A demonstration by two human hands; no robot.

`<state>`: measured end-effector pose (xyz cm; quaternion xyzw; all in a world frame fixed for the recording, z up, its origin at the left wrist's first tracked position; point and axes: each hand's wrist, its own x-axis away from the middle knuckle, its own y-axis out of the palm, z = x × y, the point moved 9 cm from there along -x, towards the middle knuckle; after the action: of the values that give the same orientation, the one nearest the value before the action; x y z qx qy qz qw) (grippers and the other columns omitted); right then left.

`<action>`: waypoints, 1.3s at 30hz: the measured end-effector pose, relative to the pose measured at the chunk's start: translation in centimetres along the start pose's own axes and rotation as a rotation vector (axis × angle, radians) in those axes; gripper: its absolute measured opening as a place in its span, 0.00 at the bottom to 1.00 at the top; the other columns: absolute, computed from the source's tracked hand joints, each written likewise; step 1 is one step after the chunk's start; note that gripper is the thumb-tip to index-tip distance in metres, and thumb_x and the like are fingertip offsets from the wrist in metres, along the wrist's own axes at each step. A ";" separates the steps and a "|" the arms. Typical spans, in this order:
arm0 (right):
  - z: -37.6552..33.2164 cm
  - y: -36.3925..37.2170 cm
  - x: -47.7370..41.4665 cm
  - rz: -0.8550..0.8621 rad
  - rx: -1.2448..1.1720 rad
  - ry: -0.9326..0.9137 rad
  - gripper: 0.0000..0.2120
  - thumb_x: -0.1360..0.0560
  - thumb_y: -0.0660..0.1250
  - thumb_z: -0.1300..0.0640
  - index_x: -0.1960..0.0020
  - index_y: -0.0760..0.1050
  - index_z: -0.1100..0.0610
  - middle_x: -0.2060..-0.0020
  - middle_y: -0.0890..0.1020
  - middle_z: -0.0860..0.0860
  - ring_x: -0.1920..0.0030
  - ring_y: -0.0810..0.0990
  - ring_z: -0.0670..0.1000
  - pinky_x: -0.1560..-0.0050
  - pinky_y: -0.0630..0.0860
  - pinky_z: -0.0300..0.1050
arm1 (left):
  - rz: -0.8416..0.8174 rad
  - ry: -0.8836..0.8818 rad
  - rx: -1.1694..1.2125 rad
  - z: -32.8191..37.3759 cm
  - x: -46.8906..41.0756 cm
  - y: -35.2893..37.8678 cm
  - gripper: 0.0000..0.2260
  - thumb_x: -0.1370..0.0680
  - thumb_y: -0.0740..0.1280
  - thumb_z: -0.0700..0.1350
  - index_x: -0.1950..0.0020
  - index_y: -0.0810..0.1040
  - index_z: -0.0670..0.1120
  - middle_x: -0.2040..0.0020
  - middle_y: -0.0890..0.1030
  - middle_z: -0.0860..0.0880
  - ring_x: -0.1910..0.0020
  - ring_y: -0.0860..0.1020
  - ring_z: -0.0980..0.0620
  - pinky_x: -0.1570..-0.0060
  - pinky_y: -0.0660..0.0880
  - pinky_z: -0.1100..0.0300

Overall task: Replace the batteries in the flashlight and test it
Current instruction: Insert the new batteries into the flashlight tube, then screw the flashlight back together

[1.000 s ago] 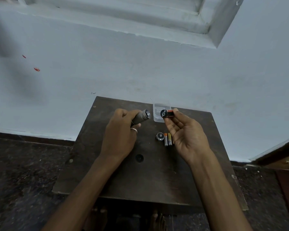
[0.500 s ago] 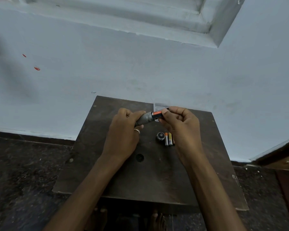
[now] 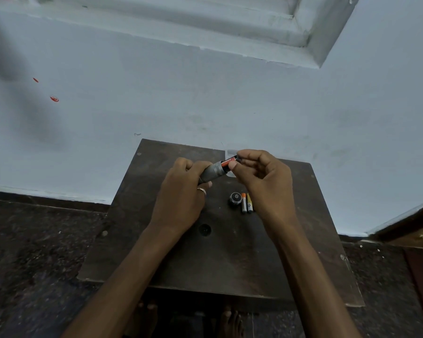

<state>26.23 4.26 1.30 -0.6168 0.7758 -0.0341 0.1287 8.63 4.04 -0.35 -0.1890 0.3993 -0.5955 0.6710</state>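
My left hand [image 3: 181,193] grips a grey metal flashlight body [image 3: 213,170], its open end pointing up and to the right. A black and orange battery holder [image 3: 229,161] sticks partly out of that open end, and my right hand [image 3: 261,176] pinches it between thumb and fingertips. On the dark wooden table [image 3: 220,259] below my right hand lie the round black flashlight cap [image 3: 235,198] and two loose batteries [image 3: 246,203], side by side.
A clear plastic case [image 3: 230,152] sits at the table's far edge, mostly hidden behind my right hand. The table stands against a pale blue wall. A dark round hole [image 3: 204,230] marks the tabletop. Dark speckled floor surrounds the table.
My right hand brought the battery holder from beside the flashlight to its open end and pushed it partly in. The left hand tilted the flashlight slightly.
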 end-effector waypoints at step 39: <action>2.3 -0.1 -0.8 -0.180 -0.280 0.141 0.15 0.27 0.71 0.71 0.43 0.82 0.59 0.54 0.88 0.53 0.53 0.87 0.49 0.51 0.82 0.39 | 0.020 -0.018 0.041 -0.4 0.0 -0.3 0.17 0.23 0.70 0.43 0.35 0.77 0.51 0.48 0.72 0.50 0.52 0.74 0.51 0.54 0.68 0.60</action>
<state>27.00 5.25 -0.77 -0.6917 0.7217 0.0199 -0.0166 8.17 4.07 -0.37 -0.1766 0.3828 -0.5953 0.6841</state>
